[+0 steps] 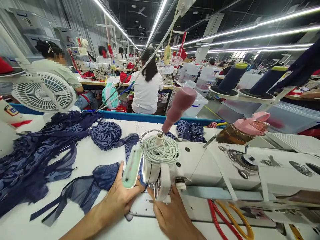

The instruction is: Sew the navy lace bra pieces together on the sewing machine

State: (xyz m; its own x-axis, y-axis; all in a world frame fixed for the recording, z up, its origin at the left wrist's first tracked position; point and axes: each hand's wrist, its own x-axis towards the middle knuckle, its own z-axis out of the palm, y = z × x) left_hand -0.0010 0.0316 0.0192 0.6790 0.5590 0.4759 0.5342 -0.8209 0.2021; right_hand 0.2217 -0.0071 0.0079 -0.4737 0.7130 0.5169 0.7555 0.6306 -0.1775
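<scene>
My left hand [122,195] lies left of the needle area of a white sewing machine [200,166]. Its thumb reaches in toward the presser foot, and its fingers close over a navy patterned bra piece [105,176] with sheer mesh and loose straps trailing left. From the right, my right hand [171,211] comes under the machine head, fingertips at the navy fabric by the foot; some fingers are hidden behind the head. A pale green plate [131,168] and a coil of pale cord [160,149] sit on the machine head, with a pink-handled tool [178,106] standing in the coil.
Navy patterned fabric [30,156] is heaped at left, near a bundle of cups [106,135]. Red-and-yellow-handled scissors [230,220] lie at right. Behind are a white fan [43,91], thread cones [232,78], a pink-lidded bottle [243,128] and a seated person [147,86].
</scene>
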